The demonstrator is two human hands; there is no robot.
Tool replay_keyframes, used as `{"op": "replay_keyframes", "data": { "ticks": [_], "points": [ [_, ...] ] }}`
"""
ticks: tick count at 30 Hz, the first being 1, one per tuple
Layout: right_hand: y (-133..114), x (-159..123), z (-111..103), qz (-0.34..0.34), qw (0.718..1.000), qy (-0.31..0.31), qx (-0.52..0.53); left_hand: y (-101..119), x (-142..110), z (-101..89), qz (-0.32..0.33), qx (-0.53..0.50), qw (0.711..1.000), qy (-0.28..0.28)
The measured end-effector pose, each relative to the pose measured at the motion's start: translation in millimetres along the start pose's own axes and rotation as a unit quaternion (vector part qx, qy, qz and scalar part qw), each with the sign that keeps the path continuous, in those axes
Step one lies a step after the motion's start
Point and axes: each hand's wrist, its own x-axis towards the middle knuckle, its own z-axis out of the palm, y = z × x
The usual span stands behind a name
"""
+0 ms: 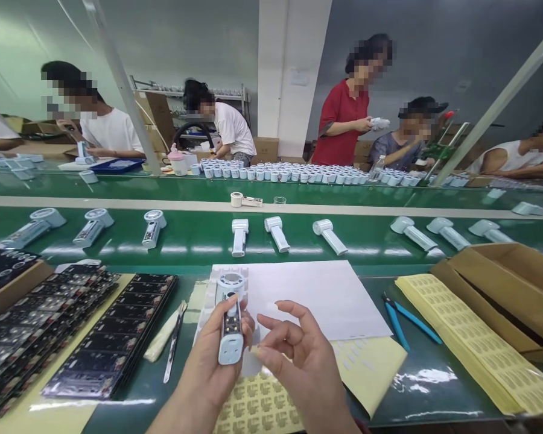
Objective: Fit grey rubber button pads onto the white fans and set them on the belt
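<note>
Blue device point(230, 352) is filling our clamped left hand point(210, 364) near the bench's point(131, 416) front edge; right hand point(301, 352) is hovering, spread apart; board point(232, 325) seemingly fitted, uncovered.

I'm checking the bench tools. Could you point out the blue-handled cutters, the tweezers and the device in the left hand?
Blue-handled cutters point(419, 322): head view, on the right-hand handle.
Tweezers point(174, 343): head view, midway along the metal.
Held device point(231, 324): head view, middle of its grip.

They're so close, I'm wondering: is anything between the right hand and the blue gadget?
Partly: fingertips of the left hand stick out beside the blue gadget, toward the right hand. Nothing visible covers the gadget's lower front.
</note>
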Motion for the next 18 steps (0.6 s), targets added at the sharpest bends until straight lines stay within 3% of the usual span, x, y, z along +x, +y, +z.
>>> {"op": "replay_keyframes", "data": {
  "ticks": [7,18],
  "points": [
    [3,-10,18,0.01,1.0,0.011,-0.022,-10,-7,-2.6,-0.01,-0.037,0.999,0.013],
    [5,-6,19,0.022,0.999,-0.008,-0.048,-11,-6,-8.6,0.002,-0.061,0.998,-0.006]
  ]
}}
